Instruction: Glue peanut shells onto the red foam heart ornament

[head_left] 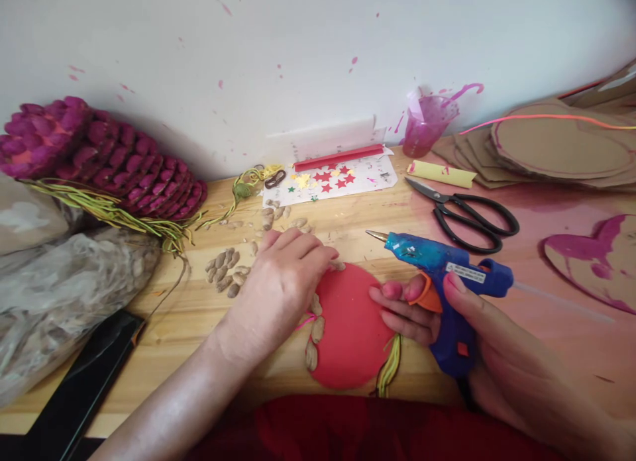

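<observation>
Cloth: red fabric [377, 428] fills the near edge, below the table [209, 328].
Disc: a red disc [348, 328] lies flat on the table between the two hands, with seeds [315, 328] stuck along its left rim and yellow-green strands [390, 371] at its lower right.
Left hand: the left hand [283, 285] rests palm down on the disc's upper left edge, fingers curled loosely over the rim and pressing there; it grasps nothing that shows.
Right hand: the right hand [457, 322] is clenched round the handle of the blue glue gun [447, 275], fingers at the orange trigger; the nozzle points left, just above the disc's top edge.
Loose seeds: a small heap [226, 270] lies just left of the left hand, more are scattered beyond it.
Bag: a crumpled plastic bag [64, 295] sits at the left.
Scissors: black scissors [467, 216] lie behind the gun.
Sheet: a white sheet with red stars [330, 179] lies near the wall.
Pink piece: a scaly magenta piece [99, 156] sits far left.
Cup: a pink-stained cup [427, 123] stands by the wall.
Cardboard: cut cardboard shapes [556, 146] are stacked far right.
</observation>
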`<state>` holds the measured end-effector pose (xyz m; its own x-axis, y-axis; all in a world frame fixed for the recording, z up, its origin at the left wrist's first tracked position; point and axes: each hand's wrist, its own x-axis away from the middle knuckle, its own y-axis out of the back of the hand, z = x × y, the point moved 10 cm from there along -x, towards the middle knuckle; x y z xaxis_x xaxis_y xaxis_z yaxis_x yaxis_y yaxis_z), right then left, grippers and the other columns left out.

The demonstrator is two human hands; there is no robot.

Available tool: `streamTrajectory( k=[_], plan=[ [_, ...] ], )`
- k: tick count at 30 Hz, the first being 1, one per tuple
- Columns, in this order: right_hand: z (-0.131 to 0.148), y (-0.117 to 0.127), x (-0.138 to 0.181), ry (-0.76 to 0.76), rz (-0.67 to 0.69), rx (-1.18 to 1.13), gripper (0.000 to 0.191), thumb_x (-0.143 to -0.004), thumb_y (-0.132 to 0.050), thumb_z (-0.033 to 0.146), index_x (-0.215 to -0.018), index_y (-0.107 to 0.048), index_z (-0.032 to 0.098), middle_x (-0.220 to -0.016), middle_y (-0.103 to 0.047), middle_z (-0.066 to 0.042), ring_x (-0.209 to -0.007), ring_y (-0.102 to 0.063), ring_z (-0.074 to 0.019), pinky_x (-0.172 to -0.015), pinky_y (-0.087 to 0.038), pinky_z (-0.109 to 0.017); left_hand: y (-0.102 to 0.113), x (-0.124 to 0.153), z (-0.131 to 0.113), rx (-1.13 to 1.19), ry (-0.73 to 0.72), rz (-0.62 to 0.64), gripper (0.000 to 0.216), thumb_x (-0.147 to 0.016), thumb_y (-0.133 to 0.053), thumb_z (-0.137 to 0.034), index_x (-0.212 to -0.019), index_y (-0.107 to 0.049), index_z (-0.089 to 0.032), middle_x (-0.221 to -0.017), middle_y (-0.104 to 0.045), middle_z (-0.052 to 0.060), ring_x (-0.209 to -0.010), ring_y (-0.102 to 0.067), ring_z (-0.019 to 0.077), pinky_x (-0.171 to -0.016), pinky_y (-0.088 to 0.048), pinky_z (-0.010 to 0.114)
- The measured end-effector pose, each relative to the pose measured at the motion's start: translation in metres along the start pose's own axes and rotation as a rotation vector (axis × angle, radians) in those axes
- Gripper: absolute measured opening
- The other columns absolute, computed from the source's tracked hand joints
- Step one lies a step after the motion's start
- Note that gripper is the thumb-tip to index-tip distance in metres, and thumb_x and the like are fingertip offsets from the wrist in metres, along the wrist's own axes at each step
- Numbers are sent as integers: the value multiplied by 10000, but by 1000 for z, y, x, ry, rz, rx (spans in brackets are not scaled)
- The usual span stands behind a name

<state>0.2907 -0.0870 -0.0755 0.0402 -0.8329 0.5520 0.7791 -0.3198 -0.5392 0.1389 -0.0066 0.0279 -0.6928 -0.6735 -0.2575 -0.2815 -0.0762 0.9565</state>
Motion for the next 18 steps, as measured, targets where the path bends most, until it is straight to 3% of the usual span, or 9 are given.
streamTrajectory(
  k=[4,9,18],
  plan=[
    [3,-2,1,-4,-23,30,303,-819,-703,528,-912,-768,246,-1040,-793,-109,-1122,-694,-378,-992,-543,-559,17,4,25,134,147,-135,163,-931,-592,-134,-1031,-708,-187,-969,-698,52,-904,-620,199,-811,-479,362],
    [1,-2,5,-21,-32,-21,292,-875,-673,471,-941,-764,202,-1040,-794,-117,-1140,-688,-366,-1008,-538,-525,11,6,34,351,295,-132,183,-884,-628,-85,-981,-737,-196,-1004,-633,43,-857,-628,143,-775,-517,284],
    [2,0,1,3,-23,-2,304,-844,-697,496,-979,-772,234,-1037,-802,-114,-1127,-693,-380,-977,-549,-546,-1,2,14,380,216,-158,163,-848,-680,-62,-917,-762,-185,-878,-609,26,-822,-599,127,-722,-506,238]
  ],
)
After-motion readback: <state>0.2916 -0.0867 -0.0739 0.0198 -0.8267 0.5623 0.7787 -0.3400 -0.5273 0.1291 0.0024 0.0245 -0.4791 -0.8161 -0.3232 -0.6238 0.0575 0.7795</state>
